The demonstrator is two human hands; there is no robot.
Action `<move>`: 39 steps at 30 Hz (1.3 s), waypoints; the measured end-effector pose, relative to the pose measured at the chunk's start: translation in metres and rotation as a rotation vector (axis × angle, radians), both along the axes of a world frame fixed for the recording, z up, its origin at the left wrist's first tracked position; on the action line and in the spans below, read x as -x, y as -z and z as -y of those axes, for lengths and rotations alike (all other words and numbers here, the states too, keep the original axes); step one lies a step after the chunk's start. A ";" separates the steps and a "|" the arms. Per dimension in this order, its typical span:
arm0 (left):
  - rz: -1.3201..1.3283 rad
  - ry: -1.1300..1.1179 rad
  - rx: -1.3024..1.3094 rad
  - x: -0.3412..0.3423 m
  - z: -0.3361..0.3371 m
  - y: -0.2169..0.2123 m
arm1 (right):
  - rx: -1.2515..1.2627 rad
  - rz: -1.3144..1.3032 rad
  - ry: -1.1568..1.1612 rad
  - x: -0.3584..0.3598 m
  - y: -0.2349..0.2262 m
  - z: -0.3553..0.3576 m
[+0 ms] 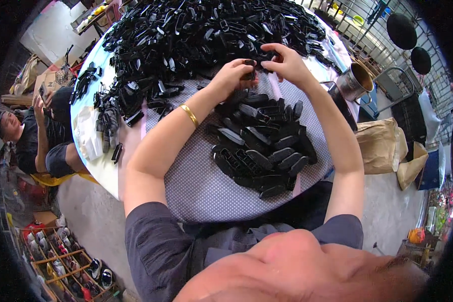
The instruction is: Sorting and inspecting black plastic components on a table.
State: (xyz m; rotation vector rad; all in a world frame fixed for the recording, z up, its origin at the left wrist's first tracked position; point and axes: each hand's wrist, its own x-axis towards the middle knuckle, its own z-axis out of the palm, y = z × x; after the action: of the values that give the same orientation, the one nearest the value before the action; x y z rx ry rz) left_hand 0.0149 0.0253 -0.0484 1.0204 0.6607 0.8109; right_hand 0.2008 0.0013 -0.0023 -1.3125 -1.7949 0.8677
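My left hand [235,73] and right hand [287,63] meet above the far part of the round table [196,186], at about twelve o'clock from my chest. Both are closed on one small black plastic part [256,59]: left fingertips pinch its near end, right thumb and fingers grip its far end. The part is clear of the table surface, just above the near edge of the large heap of black parts [196,35], which fills the table from ten to one o'clock.

A gold bangle [189,115] sits on my left wrist. Directly below my hands, toward six o'clock from them, lies a neater cluster of stacked black parts [264,146] on the dotted grey cloth [186,171]. A looser scatter of black pieces [110,116] lies at nine o'clock along the table's left rim.

At three o'clock, off the table, stands a metal pot [355,80], with brown paper sacks [382,146] nearer me. A seated person [35,136] is at nine o'clock, beyond the table's edge.
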 end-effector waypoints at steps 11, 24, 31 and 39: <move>-0.030 -0.116 -0.369 0.000 0.006 0.000 | 0.289 -0.574 0.022 0.011 0.022 0.014; -0.111 -0.135 -0.474 0.003 0.006 -0.004 | 0.025 -0.396 -0.012 0.013 0.035 0.015; 0.065 -0.182 -0.269 -0.004 0.012 -0.002 | -0.411 -0.028 0.158 0.025 0.042 0.020; 0.092 -0.028 -0.351 0.007 0.005 -0.013 | 0.028 -0.080 -0.071 0.019 0.031 0.024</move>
State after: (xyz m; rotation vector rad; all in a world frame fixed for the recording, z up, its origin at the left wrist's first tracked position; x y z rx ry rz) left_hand 0.0079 0.0206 -0.0358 1.2835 0.4627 1.0158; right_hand 0.1818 -0.0232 -0.0331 -1.2209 -1.7816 0.9740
